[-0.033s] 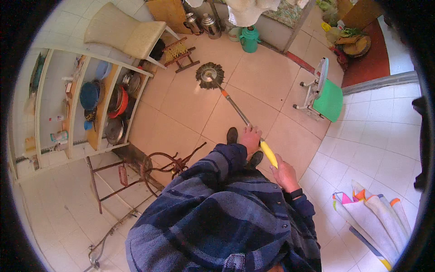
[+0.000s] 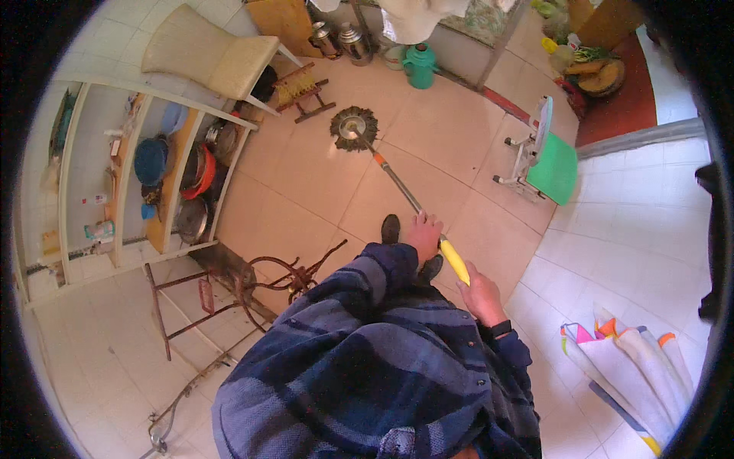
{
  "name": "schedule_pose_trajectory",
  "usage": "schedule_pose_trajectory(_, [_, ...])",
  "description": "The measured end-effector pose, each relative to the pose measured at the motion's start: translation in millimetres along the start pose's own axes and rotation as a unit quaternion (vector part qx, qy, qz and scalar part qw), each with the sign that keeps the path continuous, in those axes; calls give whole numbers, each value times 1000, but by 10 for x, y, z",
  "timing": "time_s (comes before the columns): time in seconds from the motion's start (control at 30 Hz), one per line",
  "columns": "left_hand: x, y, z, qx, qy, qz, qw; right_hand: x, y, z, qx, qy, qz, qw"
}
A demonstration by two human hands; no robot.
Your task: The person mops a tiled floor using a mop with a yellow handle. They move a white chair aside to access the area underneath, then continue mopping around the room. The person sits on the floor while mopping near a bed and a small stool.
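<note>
A mop [image 2: 397, 183] slants away from me across the tiled floor. Its round head [image 2: 352, 128], with dark strands fanned about a pale disc, lies flat on the tiles. My left hand [image 2: 423, 237] is wrapped round the metal pole, just ahead of the yellow grip. Farther back, my right hand [image 2: 482, 295] closes on the end of that yellow grip [image 2: 454, 262]. A dark band circles my right wrist. Below my hands, the tips of my dark shoes [image 2: 391, 229] show on the floor.
Open shelves [image 2: 160, 246] with pans and basins line the left. A pale chair [image 2: 210, 57], a small folding stool [image 2: 300, 90], flasks [image 2: 354, 43] and a green jug [image 2: 420, 66] stand at the back. Right are a green-seated chair [image 2: 552, 170] and folded cloths [image 2: 623, 367]; left, a rusty metal frame [image 2: 202, 330].
</note>
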State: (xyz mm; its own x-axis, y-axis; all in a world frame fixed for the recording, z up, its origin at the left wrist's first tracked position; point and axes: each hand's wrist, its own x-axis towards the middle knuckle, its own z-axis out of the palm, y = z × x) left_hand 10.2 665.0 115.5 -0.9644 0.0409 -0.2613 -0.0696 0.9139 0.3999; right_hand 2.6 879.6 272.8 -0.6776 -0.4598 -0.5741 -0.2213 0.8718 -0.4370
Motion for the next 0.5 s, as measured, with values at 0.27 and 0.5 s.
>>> schedule_pose_trajectory(0.27, [-110,939,593,-35,-131,142,980,-1114,887,134,51,48,58,996])
schedule_pose_trajectory(0.5, [-328,1396,1085,-23,-311,341,887,-2372,963,305,158,83,131,975])
